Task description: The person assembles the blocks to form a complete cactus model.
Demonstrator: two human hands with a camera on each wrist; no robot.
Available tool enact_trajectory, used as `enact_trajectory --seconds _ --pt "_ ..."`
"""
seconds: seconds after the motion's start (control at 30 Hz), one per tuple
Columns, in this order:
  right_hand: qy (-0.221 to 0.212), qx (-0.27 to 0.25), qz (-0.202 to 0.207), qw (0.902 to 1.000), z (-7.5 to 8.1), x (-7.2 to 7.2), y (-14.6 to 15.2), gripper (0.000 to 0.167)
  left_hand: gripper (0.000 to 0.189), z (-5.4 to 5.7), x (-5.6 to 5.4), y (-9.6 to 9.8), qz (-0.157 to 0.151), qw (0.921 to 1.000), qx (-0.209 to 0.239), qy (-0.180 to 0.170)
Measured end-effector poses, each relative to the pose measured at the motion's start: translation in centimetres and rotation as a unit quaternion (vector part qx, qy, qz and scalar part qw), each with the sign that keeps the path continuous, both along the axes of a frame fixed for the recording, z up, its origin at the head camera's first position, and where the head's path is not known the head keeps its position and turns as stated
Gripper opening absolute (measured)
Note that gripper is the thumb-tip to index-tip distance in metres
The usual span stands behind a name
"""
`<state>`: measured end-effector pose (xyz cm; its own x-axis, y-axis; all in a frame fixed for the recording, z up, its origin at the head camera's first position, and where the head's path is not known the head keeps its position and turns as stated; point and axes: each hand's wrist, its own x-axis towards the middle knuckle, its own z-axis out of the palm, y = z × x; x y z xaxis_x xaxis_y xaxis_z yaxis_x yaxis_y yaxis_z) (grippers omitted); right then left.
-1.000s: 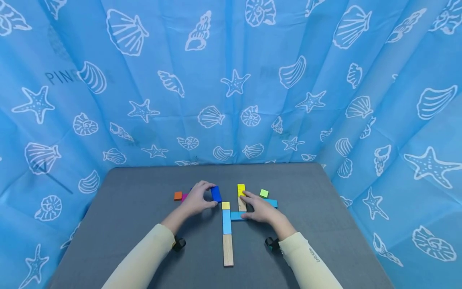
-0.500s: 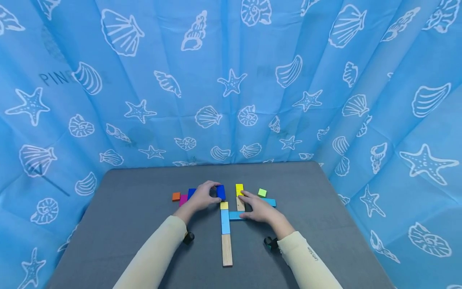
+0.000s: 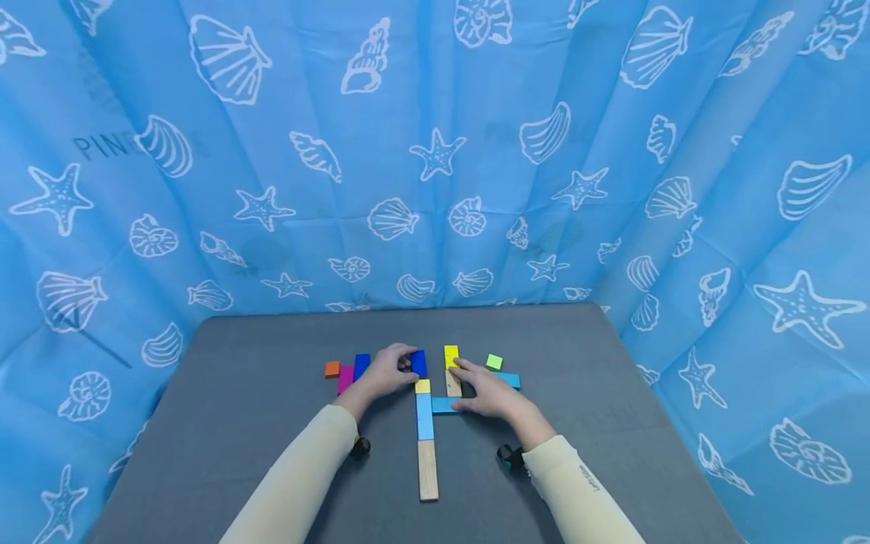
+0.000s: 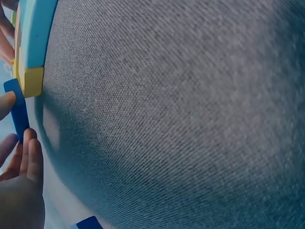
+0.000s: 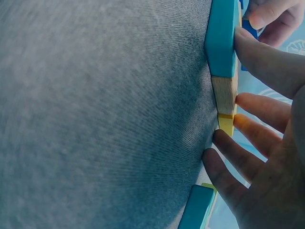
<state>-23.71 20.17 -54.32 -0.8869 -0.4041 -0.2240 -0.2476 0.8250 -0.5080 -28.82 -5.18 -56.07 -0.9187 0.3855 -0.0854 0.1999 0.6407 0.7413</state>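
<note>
My left hand pinches a dark blue block between thumb and fingers, right at the far end of a yellow cube. That cube tops a line made of a light blue block and a bare wooden block. From the line a teal block branches right, with a short wooden block and a yellow block running away from it. My right hand is spread along this branch, its thumb at the teal block and fingertips at the wooden and yellow blocks.
Left of the left hand lie an orange cube, a magenta block and another dark blue block. Beyond the right hand are a light green cube and a second teal block. A blue shell-print curtain borders the grey table.
My left hand has carried the dark blue block right and straightened it, bringing it to the yellow cube's far end. The right hand has stayed in place.
</note>
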Motion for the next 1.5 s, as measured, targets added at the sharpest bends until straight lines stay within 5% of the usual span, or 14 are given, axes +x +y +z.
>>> enact_trajectory --seconds 0.6,0.83,0.97,1.27,1.5 --pt "0.002 0.008 0.003 1.0000 -0.1 -0.1 -0.5 0.074 0.044 -1.1 0.2 -0.8 0.000 0.9998 0.021 -0.006" --pt "0.002 0.017 -0.005 0.9998 -0.2 0.0 -0.3 0.073 0.044 -1.6 0.9 -0.5 -0.006 0.9986 0.009 0.051" --pt "0.004 0.014 -0.002 0.9999 -0.2 -0.1 -0.1 0.074 0.053 -1.2 1.9 -0.3 -0.042 0.9958 -0.043 0.070" --pt "0.005 0.012 -0.001 0.9999 -0.2 0.0 0.1 0.073 0.112 -0.6 5.2 -0.9 -0.142 0.9769 -0.146 0.065" --pt "0.009 0.010 0.001 0.9999 -0.3 -0.1 -0.1 0.073 0.127 -1.0 6.9 -0.3 -0.165 0.9646 -0.197 0.058"
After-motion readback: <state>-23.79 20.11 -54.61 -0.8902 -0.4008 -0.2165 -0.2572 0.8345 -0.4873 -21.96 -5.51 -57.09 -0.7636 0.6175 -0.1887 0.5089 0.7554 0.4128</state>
